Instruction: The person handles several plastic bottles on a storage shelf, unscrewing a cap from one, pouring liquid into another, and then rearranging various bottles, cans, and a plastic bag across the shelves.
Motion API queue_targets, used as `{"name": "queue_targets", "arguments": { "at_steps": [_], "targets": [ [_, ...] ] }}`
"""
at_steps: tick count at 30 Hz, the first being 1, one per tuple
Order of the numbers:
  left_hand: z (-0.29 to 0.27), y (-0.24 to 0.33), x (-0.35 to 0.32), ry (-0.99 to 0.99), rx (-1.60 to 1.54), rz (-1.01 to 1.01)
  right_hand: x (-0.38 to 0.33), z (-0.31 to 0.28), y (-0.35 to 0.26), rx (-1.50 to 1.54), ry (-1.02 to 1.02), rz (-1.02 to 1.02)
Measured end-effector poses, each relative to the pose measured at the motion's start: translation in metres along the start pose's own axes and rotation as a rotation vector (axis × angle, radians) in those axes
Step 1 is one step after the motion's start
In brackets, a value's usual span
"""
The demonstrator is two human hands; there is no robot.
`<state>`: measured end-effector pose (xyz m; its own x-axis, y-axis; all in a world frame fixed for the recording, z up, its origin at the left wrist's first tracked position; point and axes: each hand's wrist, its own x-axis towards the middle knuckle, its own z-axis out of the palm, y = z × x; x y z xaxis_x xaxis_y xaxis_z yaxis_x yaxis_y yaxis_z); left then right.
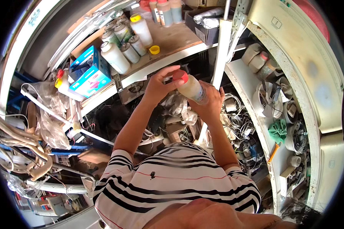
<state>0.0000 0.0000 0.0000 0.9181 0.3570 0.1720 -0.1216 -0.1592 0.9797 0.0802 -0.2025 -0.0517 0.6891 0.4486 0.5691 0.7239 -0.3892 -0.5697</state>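
A translucent plastic bottle [192,90] with pale contents is tilted in front of me, its red screw cap [180,76] toward the upper left. My right hand [211,102] is closed round the lower part of its body. At the cap, my left hand [158,84] has its thumb and fingers bent about the sides. A loose yellow cap [154,50] lies on the wooden shelf [171,35] beyond my hands. Several spray cans [130,52], a white bottle [115,57] and a yellow-capped bottle [141,29] stand near it.
A blue box [90,73] stands at the shelf's left end. A white post [221,51] rises just beyond my right hand. At the right, a metal rack [256,110] bears containers and a green cloth [278,131]. Tangled cables [239,122] lie below.
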Motion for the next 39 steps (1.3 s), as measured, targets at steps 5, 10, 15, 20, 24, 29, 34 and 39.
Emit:
{"name": "queue_targets", "arguments": {
  "at_steps": [5, 10, 15, 20, 24, 29, 34, 39],
  "targets": [
    [-0.021, 0.023, -0.029, 0.115, 0.32, 0.051, 0.007, 0.005, -0.014, 0.029, -0.015, -0.137],
    [-0.035, 0.024, -0.05, 0.231, 0.303, -0.007, 0.013, 0.017, -0.024, 0.061, -0.031, -0.254],
    [-0.043, 0.01, -0.072, 0.381, 0.297, -0.016, 0.02, 0.028, -0.032, 0.113, -0.101, -0.324],
    [-0.041, 0.004, -0.096, 0.527, 0.3, 0.052, 0.025, 0.034, -0.037, 0.192, -0.259, -0.375],
    [-0.03, 0.004, -0.109, 0.655, 0.236, 0.066, 0.024, 0.039, -0.042, 0.193, -0.305, -0.426],
    [-0.032, 0.011, -0.121, 0.579, 0.312, 0.017, 0.025, 0.041, -0.038, 0.228, -0.336, -0.487],
    [-0.045, 0.035, -0.136, 0.254, 0.393, 0.132, 0.04, 0.029, -0.027, 0.433, -0.714, -0.409],
    [-0.045, 0.047, -0.149, 0.33, 0.566, 0.097, 0.035, 0.038, -0.034, 0.402, -0.745, -0.458]
  ]
}}
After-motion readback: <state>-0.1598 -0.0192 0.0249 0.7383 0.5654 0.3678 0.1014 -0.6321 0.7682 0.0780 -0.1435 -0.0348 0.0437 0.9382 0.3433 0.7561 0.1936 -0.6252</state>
